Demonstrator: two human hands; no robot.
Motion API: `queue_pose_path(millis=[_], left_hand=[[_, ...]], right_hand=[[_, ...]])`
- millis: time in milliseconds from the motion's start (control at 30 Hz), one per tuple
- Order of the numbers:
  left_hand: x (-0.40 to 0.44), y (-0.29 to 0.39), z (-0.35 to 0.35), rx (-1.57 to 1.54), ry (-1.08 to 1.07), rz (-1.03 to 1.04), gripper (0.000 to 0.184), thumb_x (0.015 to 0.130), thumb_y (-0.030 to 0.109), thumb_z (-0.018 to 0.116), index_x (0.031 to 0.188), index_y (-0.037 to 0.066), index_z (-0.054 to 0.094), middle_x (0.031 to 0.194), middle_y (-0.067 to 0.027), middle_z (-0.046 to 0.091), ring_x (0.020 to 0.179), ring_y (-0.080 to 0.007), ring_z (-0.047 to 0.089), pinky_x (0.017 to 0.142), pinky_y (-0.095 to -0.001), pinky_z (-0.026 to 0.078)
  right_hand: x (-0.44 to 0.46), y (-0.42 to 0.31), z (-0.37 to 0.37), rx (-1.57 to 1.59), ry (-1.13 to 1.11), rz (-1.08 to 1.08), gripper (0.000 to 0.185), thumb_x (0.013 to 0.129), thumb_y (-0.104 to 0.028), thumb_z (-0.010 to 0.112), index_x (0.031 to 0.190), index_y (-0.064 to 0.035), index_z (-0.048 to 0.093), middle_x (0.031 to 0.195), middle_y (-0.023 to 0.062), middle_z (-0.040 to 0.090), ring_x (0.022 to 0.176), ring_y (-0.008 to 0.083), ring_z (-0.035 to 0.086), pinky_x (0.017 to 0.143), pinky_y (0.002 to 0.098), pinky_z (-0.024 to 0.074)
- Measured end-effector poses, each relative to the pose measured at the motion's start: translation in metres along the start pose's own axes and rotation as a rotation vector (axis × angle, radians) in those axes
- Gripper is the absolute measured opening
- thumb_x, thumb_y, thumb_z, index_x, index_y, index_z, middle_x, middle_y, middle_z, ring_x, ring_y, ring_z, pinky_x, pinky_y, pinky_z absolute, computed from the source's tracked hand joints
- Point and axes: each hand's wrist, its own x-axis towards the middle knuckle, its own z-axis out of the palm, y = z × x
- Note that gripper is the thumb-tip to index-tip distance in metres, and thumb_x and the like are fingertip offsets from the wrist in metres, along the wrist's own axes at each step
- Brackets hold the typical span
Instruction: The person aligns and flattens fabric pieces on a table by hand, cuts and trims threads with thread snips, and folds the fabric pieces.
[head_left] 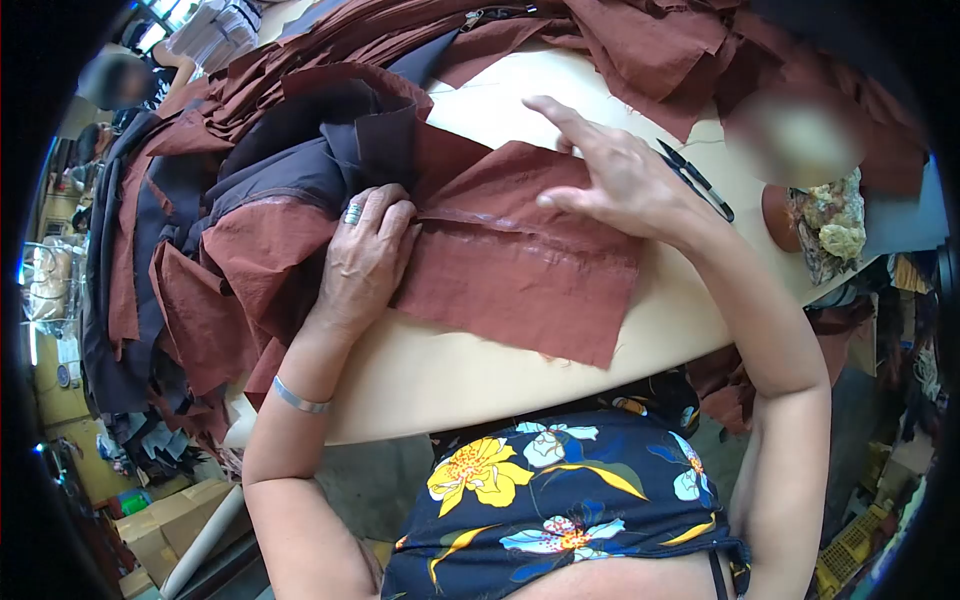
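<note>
A piece of reddish-brown fabric point(520, 290) lies spread over the pale tabletop, with a seam running across it that has a whitish, shiny strip. My left hand point(368, 250) has its fingers curled onto the left end of this fabric, beside a bunched part with dark grey cloth point(290, 165). Over the fabric's upper right corner is my right hand point(620, 175), its index finger and thumb spread apart and nothing in it. Whether its palm touches the cloth, I cannot tell.
Heaped brown and dark cloth point(200, 270) covers the table's left side and far edge. Pens point(695, 180) lie right of my right hand. A lumpy, patterned bundle point(828, 225) stands at the right edge. Cardboard boxes point(175, 525) sit on the floor, lower left. Another person is at upper left.
</note>
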Motion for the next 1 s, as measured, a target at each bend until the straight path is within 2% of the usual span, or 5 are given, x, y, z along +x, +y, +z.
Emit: queue_pose_path(millis=[67,167,267,500,1000], left_hand=[[0.000,0.000,-0.001,-0.007,-0.008,-0.002,0.019,0.080,0.004,0.061,0.098,0.002,0.054,0.105,-0.0134,0.052,0.099,-0.0318,0.053,0.087,-0.0390,0.045],[0.001,-0.005,0.000,0.064,0.005,0.050,0.017,0.078,0.003,0.059,0.094,0.003,0.056,0.106,-0.0117,0.052,0.101,-0.0302,0.053,0.087,-0.0393,0.045],[0.007,0.004,-0.012,0.378,0.020,0.091,0.020,0.071,0.006,0.058,0.091,0.006,0.059,0.108,-0.0078,0.053,0.106,-0.0251,0.052,0.090,-0.0395,0.040],[0.035,0.081,0.003,-0.259,-0.077,0.195,0.032,0.075,0.018,0.068,0.103,0.007,0.058,0.106,-0.0111,0.053,0.101,-0.0292,0.053,0.087,-0.0414,0.042],[0.032,0.098,0.032,-0.424,-0.009,0.401,0.042,0.070,0.005,0.057,0.111,0.003,0.060,0.105,-0.0111,0.051,0.094,-0.0277,0.056,0.081,-0.0361,0.048]], right_hand=[[-0.018,0.009,-0.003,-0.004,0.069,-0.085,0.077,0.074,-0.008,0.069,0.141,-0.0167,0.031,0.114,0.0144,0.059,0.089,0.0297,0.060,0.083,0.0392,0.0481],[-0.029,-0.006,-0.019,0.050,-0.110,0.229,0.071,0.077,-0.001,0.065,0.139,-0.0158,0.034,0.125,0.0137,0.055,0.090,0.0300,0.061,0.084,0.0370,0.0493],[-0.039,0.008,-0.001,0.000,0.090,-0.067,0.068,0.077,-0.001,0.063,0.137,-0.0135,0.034,0.124,0.0181,0.055,0.093,0.0346,0.063,0.082,0.0378,0.0526],[-0.040,0.007,-0.002,0.093,0.103,-0.084,0.066,0.078,-0.003,0.063,0.137,-0.0150,0.036,0.120,0.0185,0.056,0.094,0.0350,0.062,0.082,0.0394,0.0509],[-0.049,0.022,-0.013,0.218,0.065,-0.108,0.054,0.080,-0.001,0.059,0.131,-0.0129,0.048,0.125,0.0145,0.055,0.114,0.0329,0.053,0.097,0.0376,0.0443]])
